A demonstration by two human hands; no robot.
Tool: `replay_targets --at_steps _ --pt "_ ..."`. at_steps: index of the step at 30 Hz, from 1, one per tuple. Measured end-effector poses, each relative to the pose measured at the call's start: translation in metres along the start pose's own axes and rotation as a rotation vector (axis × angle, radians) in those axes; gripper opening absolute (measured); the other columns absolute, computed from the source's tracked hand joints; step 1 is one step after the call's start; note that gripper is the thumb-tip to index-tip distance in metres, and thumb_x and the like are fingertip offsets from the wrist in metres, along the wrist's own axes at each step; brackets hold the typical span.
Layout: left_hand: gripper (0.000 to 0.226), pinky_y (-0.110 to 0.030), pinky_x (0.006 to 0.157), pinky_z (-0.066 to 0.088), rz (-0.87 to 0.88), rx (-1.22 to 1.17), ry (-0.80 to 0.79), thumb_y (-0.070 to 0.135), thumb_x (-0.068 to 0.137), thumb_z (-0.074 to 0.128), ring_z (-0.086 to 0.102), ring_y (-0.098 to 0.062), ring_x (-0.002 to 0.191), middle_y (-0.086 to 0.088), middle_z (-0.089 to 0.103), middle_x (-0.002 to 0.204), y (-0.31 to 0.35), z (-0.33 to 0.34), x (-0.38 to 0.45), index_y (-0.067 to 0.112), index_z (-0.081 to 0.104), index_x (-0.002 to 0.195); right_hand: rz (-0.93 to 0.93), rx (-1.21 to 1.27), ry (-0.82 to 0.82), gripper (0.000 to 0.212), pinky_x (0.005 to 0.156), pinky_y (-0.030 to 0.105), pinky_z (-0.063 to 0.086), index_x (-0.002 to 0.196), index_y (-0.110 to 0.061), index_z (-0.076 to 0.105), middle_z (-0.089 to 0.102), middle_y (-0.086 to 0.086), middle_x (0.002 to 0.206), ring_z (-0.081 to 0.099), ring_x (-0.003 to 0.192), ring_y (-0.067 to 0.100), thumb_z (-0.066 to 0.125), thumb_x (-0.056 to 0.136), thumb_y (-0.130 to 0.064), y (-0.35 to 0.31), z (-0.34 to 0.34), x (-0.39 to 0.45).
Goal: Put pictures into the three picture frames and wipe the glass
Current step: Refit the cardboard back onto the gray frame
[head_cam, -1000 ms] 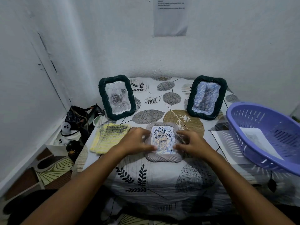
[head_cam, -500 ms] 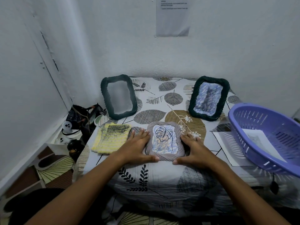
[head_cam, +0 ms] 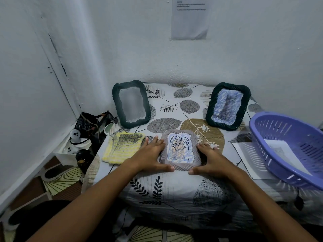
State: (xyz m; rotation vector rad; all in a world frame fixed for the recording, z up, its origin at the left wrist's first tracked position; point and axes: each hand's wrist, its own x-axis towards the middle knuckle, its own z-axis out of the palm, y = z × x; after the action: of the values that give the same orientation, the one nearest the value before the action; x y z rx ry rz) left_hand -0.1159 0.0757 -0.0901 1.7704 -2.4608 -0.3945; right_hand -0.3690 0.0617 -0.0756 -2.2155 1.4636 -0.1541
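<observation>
A yellow knitted cloth point(head_cam: 122, 148) lies at the left of the leaf-patterned tablecloth point(head_cam: 174, 186). Behind it a dark green frame point(head_cam: 131, 103) stands upright, its glass blurred. The left hand point(head_cam: 151, 156) lies flat with fingers spread straight, touching the left edge of the grey frame point(head_cam: 180, 150), thumb along its near rim. That frame lies at the table's middle, holding a leaf drawing. The right hand point(head_cam: 208, 160) flanks its right edge the same way, fingers extended. Behind stands a second dark green frame point(head_cam: 228, 105) with a blue picture. At far right a purple basket point(head_cam: 286, 147) holds a paper sheet point(head_cam: 281, 151) and rests on another sheet point(head_cam: 244, 154).
</observation>
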Motion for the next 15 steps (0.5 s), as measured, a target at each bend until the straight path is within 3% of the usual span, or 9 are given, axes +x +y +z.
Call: replay_targets --at_steps 4,8,10,12,15 --pt "0.111 -0.047 0.119 -0.007 -0.002 0.0 -0.002 0.075 0.071 0.059 -0.004 -0.019 0.148 -0.004 0.009 0.161 0.002 -0.005 0.0 0.011 0.019 0.152 0.003 -0.027 0.009 0.122 0.119 0.04 0.016 0.151 -0.01 0.019 0.013 0.007 0.16 0.014 0.147 0.022 0.075 0.06 -0.068 -0.007 -0.006 -0.001" --pt "0.11 -0.048 0.12 -0.003 0.012 -0.032 0.03 0.075 0.069 0.061 -0.003 -0.022 0.148 -0.006 0.011 0.161 -0.001 -0.011 0.0 0.013 0.022 0.151 -0.025 0.072 0.168 0.09 0.109 0.044 0.036 0.145 -0.01 0.035 0.033 0.008 0.153 0.035 0.137 0.026 0.074 0.075 -0.051 -0.025 -0.005 0.001" --pt "0.108 -0.047 0.12 0.003 -0.009 -0.058 0.066 0.075 0.068 0.061 -0.001 -0.019 0.148 -0.004 0.012 0.161 -0.007 -0.017 -0.005 0.016 0.023 0.151 -0.03 0.184 0.381 0.064 0.101 0.046 0.045 0.135 -0.007 0.05 0.052 0.012 0.138 0.051 0.123 0.027 0.071 0.083 -0.037 -0.039 0.001 0.009" --pt "0.101 -0.042 0.12 0.012 -0.045 -0.086 0.144 0.07 0.071 0.063 0.009 -0.019 0.147 -0.003 0.018 0.159 -0.018 -0.024 -0.015 0.017 0.028 0.15 -0.053 0.292 0.542 0.034 0.087 0.042 0.053 0.116 -0.004 0.065 0.068 0.012 0.108 0.063 0.099 0.024 0.069 0.086 -0.02 -0.056 0.007 0.02" --pt "0.08 -0.035 0.111 0.026 -0.143 -0.105 0.313 0.056 0.077 0.069 0.029 -0.021 0.137 -0.004 0.038 0.15 -0.043 -0.031 -0.035 0.019 0.044 0.142 -0.057 0.552 0.488 0.015 0.077 0.04 0.057 0.096 -0.006 0.071 0.07 0.008 0.085 0.067 0.078 0.022 0.063 0.085 -0.002 -0.091 0.017 0.036"
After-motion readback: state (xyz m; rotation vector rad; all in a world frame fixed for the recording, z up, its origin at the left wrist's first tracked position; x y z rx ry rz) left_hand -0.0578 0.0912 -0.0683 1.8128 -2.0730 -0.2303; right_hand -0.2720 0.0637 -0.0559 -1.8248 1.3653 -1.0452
